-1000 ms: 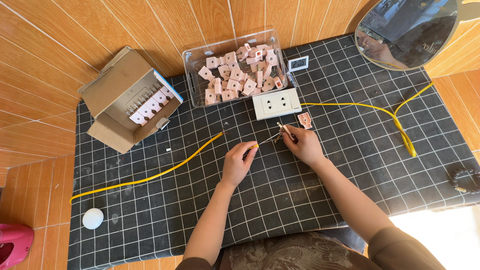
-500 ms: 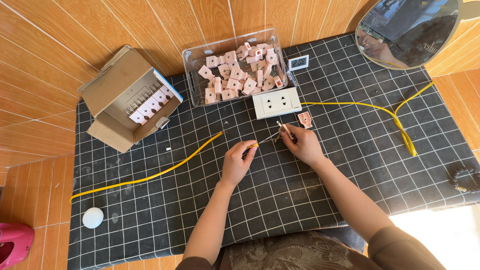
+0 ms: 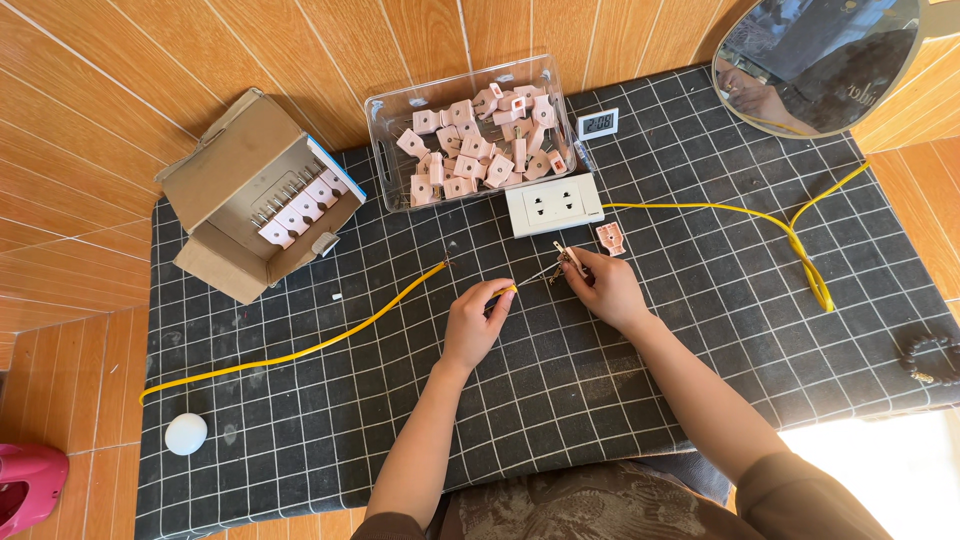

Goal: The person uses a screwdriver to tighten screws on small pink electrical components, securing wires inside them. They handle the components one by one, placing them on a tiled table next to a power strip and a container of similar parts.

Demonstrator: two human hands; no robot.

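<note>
My left hand (image 3: 478,322) pinches the end of a yellow cable near the middle of the black gridded mat (image 3: 700,330). My right hand (image 3: 606,290) holds a small metal plug part (image 3: 566,262) at that cable end, its prongs pointing up-left. A second yellow cable (image 3: 300,352) trails off to the left over the mat. Just beyond my right hand lie a loose pink plug piece (image 3: 610,238) and a white socket block (image 3: 553,204) with a yellow cable (image 3: 760,218) running right.
A clear plastic bin (image 3: 385,150) of pink plug pieces stands at the back. An open cardboard box (image 3: 240,190) with more pieces sits at the left. There is a small digital clock (image 3: 597,123), a round mirror (image 3: 815,50), a white ball (image 3: 185,433), and a dark beaded bracelet (image 3: 930,358) at the right edge.
</note>
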